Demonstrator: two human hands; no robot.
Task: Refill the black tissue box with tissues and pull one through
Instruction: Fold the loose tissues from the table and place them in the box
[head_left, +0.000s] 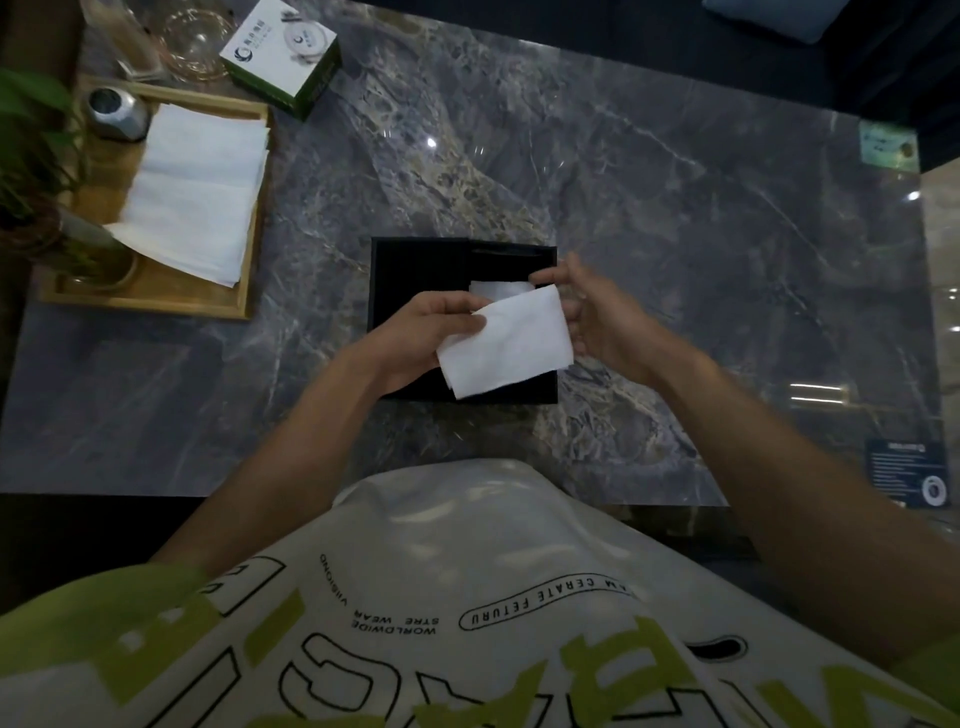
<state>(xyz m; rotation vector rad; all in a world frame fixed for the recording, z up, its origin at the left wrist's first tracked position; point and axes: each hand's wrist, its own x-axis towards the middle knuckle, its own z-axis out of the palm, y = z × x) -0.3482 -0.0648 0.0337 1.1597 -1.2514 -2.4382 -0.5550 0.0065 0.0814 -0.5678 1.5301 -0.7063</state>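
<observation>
1. Reaching forward from the body, both forearms meet over the black box (415, 265), which sits on the marble table (675, 218) near the middle.
2. The left hand (421, 338) is palm down, and its grip is closed on the left edge of a folded white tissue (506, 348), thumb and fingers pinching it.
3. The right hand (597, 312) is at the right side of the tissue, fingers loosely curled and partly open; I cannot tell if they touch it.
4. The tissue is held over the box, tilted.
5. More white tissue (498, 288) shows inside the box, just behind the held one.
6. A stack of tissues (197, 192) lies on a wooden tray (156, 296) at far left, well apart from the box.
</observation>
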